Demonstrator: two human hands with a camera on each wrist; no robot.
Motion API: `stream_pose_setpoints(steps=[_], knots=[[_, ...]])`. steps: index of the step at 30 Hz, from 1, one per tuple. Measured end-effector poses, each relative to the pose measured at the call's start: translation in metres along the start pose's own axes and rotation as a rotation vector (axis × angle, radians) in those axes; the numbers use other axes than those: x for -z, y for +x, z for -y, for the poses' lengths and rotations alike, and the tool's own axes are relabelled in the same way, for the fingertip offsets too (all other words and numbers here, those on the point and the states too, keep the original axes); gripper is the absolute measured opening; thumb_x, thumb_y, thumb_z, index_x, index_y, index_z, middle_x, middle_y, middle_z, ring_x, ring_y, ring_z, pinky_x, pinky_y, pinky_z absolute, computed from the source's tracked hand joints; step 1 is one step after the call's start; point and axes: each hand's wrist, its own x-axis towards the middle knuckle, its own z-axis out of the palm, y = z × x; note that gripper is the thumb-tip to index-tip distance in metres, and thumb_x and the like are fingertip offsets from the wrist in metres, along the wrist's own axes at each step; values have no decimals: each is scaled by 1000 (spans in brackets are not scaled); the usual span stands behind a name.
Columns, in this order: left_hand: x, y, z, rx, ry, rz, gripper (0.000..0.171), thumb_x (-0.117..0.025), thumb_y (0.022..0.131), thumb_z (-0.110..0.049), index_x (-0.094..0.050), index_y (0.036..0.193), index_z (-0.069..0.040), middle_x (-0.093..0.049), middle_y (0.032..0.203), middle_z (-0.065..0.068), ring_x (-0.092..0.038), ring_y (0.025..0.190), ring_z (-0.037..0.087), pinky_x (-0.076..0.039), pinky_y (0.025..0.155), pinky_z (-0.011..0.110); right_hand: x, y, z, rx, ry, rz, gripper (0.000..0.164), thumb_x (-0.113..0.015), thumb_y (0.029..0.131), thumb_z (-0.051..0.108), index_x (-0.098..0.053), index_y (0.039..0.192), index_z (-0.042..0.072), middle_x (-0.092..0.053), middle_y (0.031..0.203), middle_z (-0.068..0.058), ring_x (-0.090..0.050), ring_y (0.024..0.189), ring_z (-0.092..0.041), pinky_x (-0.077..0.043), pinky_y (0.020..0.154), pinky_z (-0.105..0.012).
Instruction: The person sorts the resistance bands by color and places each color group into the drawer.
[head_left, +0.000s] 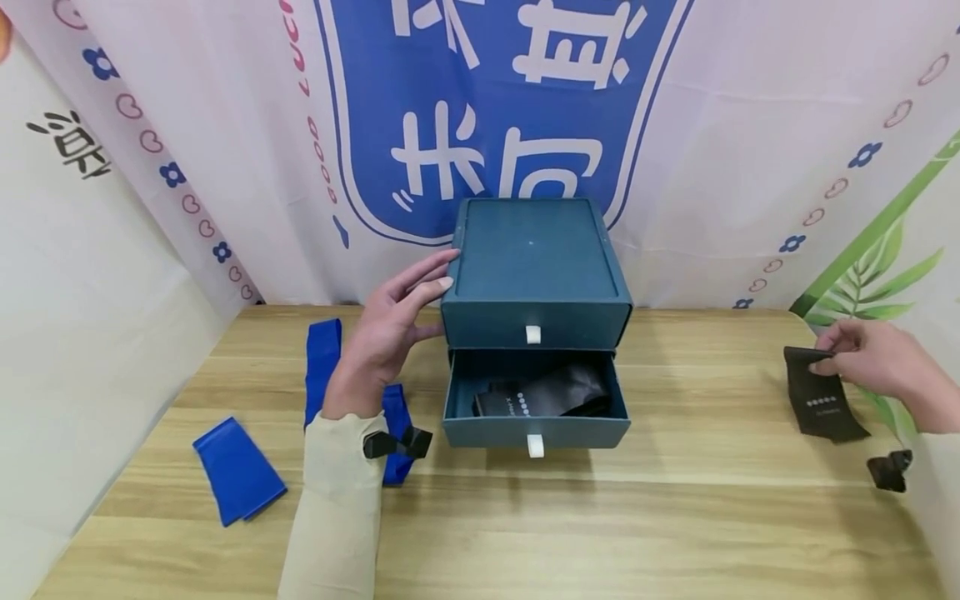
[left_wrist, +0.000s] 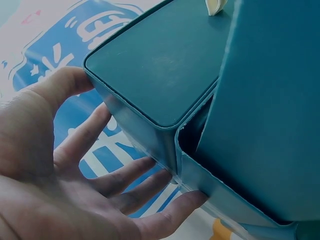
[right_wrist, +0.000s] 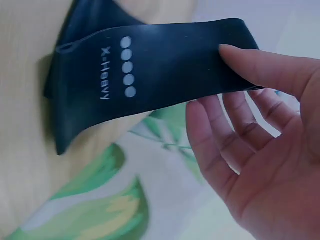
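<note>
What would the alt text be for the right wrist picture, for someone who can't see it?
A right hand holds one end of a black band marked "X-Heavy" beside a row of five pale dots. Behind it, blurred, are a wooden tabletop and green printed leaves.

We see bright light and soft shadows on the table point(head_left: 570, 533). Our wrist views look dimmer, bluer.

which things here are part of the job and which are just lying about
Seemingly part of the job:
black band pinched in the right hand
drawer unit, touched by the left hand
open lower drawer, with black material inside

Seemingly just lying about:
blue band on the table
blue material partly hidden by the left arm
</note>
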Motion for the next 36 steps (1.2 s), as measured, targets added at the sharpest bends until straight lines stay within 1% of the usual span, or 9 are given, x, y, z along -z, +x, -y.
stream_pose_setpoints(steps=[3, 6, 10, 14, 21, 25, 31, 34, 36], knots=[[-2, 0, 0, 6, 7, 0, 45, -61, 111, -32, -60, 155, -30, -47, 170, -5, -48, 151, 29, -48, 115, 70, -1, -15, 9, 50, -25, -56, 21, -83, 83, 9, -67, 92, -1, -66, 77, -6, -52, 70, -19, -38, 61, -29], [-3, 0, 0, 9, 15, -1, 45, -61, 110, -33, -60, 155, -32, -46, 170, -6, -48, 151, 29, -48, 115, 70, -2, -28, 20, 63, -19, -109, 21, -85, 83, 9, -68, 91, 1, -67, 76, -4, -51, 67, -12, -37, 61, -26], [-4, 0, 1, 0, 12, -3, 44, -61, 110, -33, -60, 155, -32, -45, 170, -8, -47, 152, 27, -46, 116, 71, -2, -47, 36, 58, 9, -174, 22, -85, 85, 12, -69, 95, 1, -70, 78, -4, -49, 64, 0, -37, 59, -23], [-5, 0, 1, 0, 8, 0, 44, -61, 111, -33, -60, 155, -32, -45, 170, -9, -46, 152, 27, -46, 116, 71, -5, -60, 43, 50, 28, -216, 20, -84, 86, 13, -70, 94, 2, -71, 78, -3, -47, 61, 8, -36, 58, -20], [-6, 1, 1, -1, 8, -2, 44, -61, 110, -33, -61, 154, -31, -45, 169, -10, -47, 151, 26, -47, 115, 72, -8, -65, 42, 27, 16, -220, 20, -83, 87, 12, -68, 93, 0, -71, 80, -10, -46, 62, 8, -37, 57, -21], [-5, 1, 1, -1, 12, 3, 44, -61, 110, -33, -60, 155, -32, -44, 170, -10, -45, 153, 26, -45, 116, 72, -8, -66, 43, 29, 21, -235, 19, -82, 86, 10, -67, 92, 0, -70, 79, -11, -45, 62, 7, -38, 55, -20], [-2, 0, 0, -1, -4, -4, 46, -59, 111, -32, -57, 157, -28, -41, 172, -8, -43, 154, 28, -44, 117, 72, -3, -66, 58, 56, 8, -262, 21, -84, 87, 14, -70, 96, 1, -73, 81, -11, -43, 63, 14, -35, 60, -21], [-2, 0, 0, -4, -7, -5, 46, -58, 112, -32, -57, 157, -28, -41, 172, -8, -43, 154, 27, -44, 117, 72, 0, -67, 70, 55, 30, -273, 22, -85, 88, 17, -71, 98, 4, -73, 80, -3, -44, 64, 18, -35, 61, -21], [-2, 0, 0, -6, -6, -6, 46, -58, 112, -31, -57, 157, -28, -42, 172, -8, -43, 153, 27, -44, 117, 72, 0, -68, 80, 53, 67, -272, 23, -86, 89, 19, -71, 100, 6, -71, 79, 9, -46, 66, 19, -36, 61, -20]])
